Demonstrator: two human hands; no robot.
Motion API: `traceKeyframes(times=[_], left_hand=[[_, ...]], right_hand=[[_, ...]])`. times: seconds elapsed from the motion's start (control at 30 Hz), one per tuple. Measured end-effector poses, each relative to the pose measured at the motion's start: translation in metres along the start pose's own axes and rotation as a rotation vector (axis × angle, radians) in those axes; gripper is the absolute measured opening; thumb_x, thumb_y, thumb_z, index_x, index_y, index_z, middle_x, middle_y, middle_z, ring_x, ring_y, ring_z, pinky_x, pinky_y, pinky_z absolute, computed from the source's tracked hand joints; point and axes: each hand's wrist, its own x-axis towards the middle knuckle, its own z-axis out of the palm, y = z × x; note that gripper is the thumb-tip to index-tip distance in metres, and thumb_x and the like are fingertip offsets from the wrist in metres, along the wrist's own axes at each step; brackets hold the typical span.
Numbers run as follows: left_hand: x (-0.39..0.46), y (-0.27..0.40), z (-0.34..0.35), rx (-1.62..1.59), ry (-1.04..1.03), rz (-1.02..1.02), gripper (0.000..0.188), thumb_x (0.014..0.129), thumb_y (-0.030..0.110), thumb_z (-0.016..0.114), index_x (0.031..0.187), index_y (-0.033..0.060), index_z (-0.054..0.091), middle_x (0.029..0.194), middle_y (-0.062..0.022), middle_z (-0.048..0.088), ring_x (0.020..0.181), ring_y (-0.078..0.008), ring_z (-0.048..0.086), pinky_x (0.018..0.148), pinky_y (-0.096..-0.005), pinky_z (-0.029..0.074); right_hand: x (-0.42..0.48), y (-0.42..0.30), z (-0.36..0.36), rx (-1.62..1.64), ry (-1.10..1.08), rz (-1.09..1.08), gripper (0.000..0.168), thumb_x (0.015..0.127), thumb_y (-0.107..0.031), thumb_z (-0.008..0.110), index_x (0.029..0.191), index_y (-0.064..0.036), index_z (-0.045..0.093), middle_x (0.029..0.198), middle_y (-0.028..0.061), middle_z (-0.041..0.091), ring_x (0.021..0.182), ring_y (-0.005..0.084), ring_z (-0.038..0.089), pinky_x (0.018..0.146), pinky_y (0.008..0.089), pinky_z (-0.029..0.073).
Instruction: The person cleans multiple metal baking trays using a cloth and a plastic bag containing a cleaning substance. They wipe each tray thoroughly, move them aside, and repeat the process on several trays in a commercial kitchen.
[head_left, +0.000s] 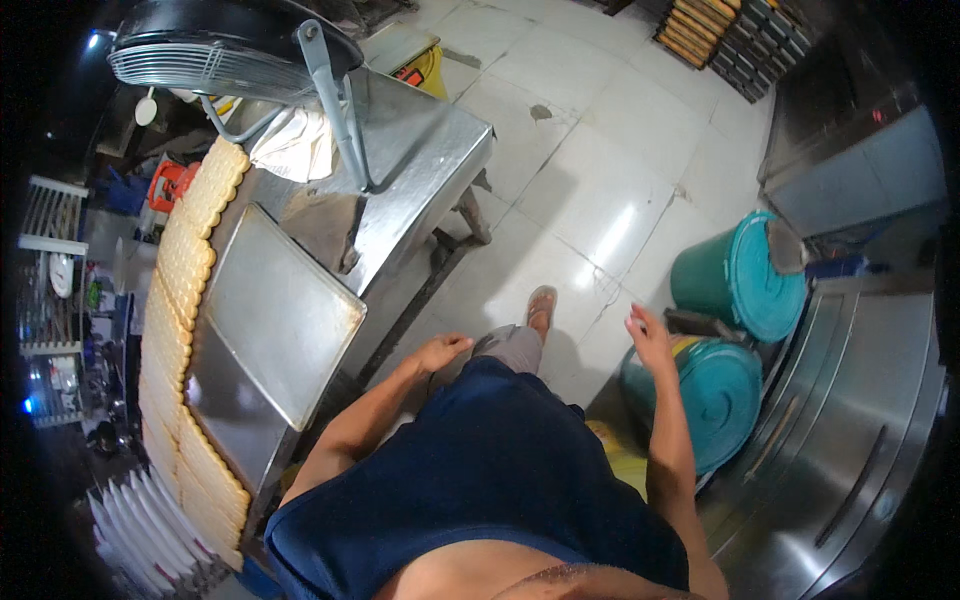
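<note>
My left hand (444, 352) hangs beside my thigh, near the edge of a stainless steel table, with nothing seen in it. On the other side my right hand (649, 335) is held out over the floor, fingers apart and holding nothing, close to the green lidded bins. On the table lies a metal baking tray (285, 315), with a brown cloth (322, 221) just beyond it. A row of pale baked sheets with scalloped edges (169, 322) runs along the table's far side. A white cloth (296, 142) lies under a large fan (217, 67).
Two bins with teal lids, one upper (766, 277) and one lower (716, 405), stand at the right beside a stainless steel surface (862, 390). The steel table's corner (480, 135) juts over the tiled floor. A rack of baked goods (697, 30) stands at the far right.
</note>
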Motion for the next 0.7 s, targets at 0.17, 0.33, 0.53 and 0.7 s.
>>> traceKeyframes(times=[0.17, 0.33, 0.53, 0.7], left_hand=[[0.118, 0.127, 0.008, -0.008, 0.081, 0.309, 0.056, 0.095, 0.049, 0.058, 0.124, 0.0019, 0.063, 0.121, -0.0183, 0.067, 0.111, -0.0303, 0.064, 0.094, -0.0381, 0.050], [0.145, 0.308, -0.036, -0.015, 0.001, 0.442, 0.057, 0.097, 0.046, 0.058, 0.133, 0.0031, 0.057, 0.126, -0.0183, 0.063, 0.108, -0.0288, 0.063, 0.092, -0.0390, 0.050], [0.222, 0.387, -0.070, -0.035, 0.053, 0.472, 0.055, 0.098, 0.044, 0.057, 0.134, 0.0036, 0.055, 0.128, -0.0182, 0.062, 0.108, -0.0307, 0.063, 0.093, -0.0392, 0.050], [0.278, 0.422, -0.110, -0.097, 0.164, 0.281, 0.056, 0.097, 0.045, 0.058, 0.135, 0.0037, 0.055, 0.127, -0.0172, 0.063, 0.110, -0.0280, 0.063, 0.095, -0.0376, 0.049]], right_hand=[[-0.021, 0.128, -0.067, -0.127, -0.054, 0.473, 0.046, 0.093, -0.042, 0.061, 0.105, 0.002, 0.068, 0.093, 0.0226, 0.070, 0.091, 0.0322, 0.068, 0.081, 0.0388, 0.050], [-0.062, 0.240, -0.103, -0.310, -0.243, 0.517, 0.049, 0.094, -0.046, 0.058, 0.090, 0.002, 0.067, 0.076, 0.0203, 0.066, 0.077, 0.0345, 0.064, 0.076, 0.0416, 0.049], [0.125, 0.159, -0.134, -0.231, -0.241, 0.466, 0.046, 0.094, -0.043, 0.058, 0.092, 0.002, 0.068, 0.079, 0.0221, 0.067, 0.080, 0.0384, 0.064, 0.078, 0.0435, 0.050], [0.323, 0.109, -0.159, -0.319, -0.344, 0.242, 0.044, 0.095, -0.040, 0.058, 0.093, 0.002, 0.069, 0.082, 0.0236, 0.067, 0.082, 0.0416, 0.064, 0.080, 0.0450, 0.051]])
